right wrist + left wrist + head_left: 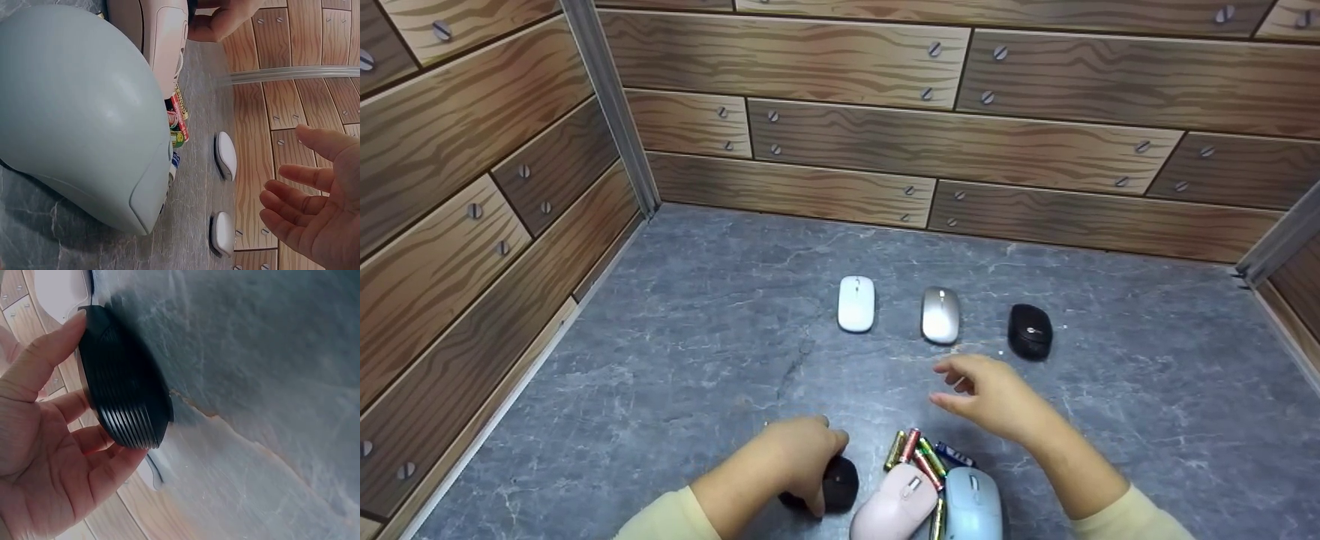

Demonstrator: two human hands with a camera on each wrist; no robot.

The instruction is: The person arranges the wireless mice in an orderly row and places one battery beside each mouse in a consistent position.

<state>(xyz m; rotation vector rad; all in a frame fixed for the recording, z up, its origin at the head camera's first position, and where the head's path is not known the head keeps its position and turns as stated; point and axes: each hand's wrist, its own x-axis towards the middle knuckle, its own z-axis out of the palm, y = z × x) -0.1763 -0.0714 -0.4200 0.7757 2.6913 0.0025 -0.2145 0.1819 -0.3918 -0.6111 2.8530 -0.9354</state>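
Observation:
At the front left, my left hand (799, 454) grips a black computer mouse (842, 486) by its sides, thumb opposite the fingers. In the left wrist view the same mouse (121, 382) shows its ribbed side; whether it touches the table is hard to tell. My right hand (990, 394) hovers above the table, holding nothing, its fingers relaxed and apart. Below it lie a pink mouse (889, 510) and a light blue mouse (973, 506), both partly cut off by the frame. Several loose batteries (910, 444) lie between and beyond these two mice.
Farther back, a white mouse (856, 304), a silver mouse (940, 316) and another black mouse (1030, 331) stand apart in a row. The grey marbled tabletop (697, 300) ends at wood-patterned walls (810, 135) behind and at the sides.

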